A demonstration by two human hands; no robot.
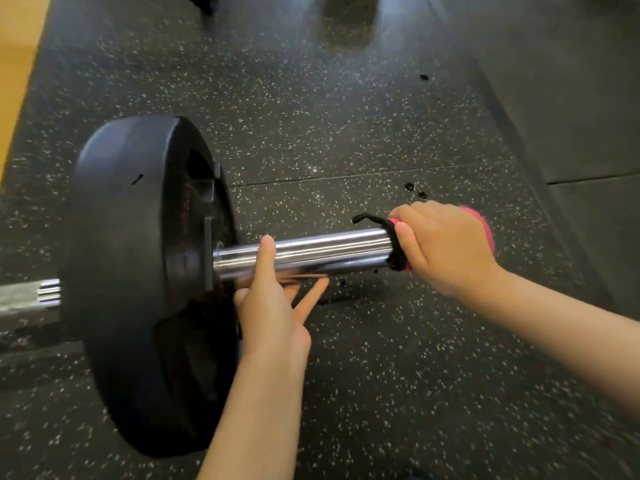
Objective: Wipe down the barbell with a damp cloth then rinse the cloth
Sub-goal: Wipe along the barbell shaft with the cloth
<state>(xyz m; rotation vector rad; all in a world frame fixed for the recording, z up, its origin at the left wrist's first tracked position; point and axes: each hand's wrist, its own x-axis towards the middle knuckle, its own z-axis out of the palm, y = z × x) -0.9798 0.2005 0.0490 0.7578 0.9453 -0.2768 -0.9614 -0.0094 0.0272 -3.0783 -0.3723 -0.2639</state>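
Note:
The barbell lies on the floor with a black weight plate (138,278) on it. Its chrome sleeve (311,252) sticks out to the right of the plate. My right hand (446,247) grips a pink cloth (476,220) with a black trim around the sleeve's outer end. My left hand (273,310) is at the sleeve next to the plate: the thumb lies up over the front of the chrome and straight fingers reach beneath it. The bar's shaft (31,294) shows at the far left behind the plate.
Black speckled rubber flooring (346,133) surrounds the barbell, with darker mats (571,98) at the right. A strip of wooden floor (17,64) runs along the left edge. Dark equipment feet (204,1) stand at the top.

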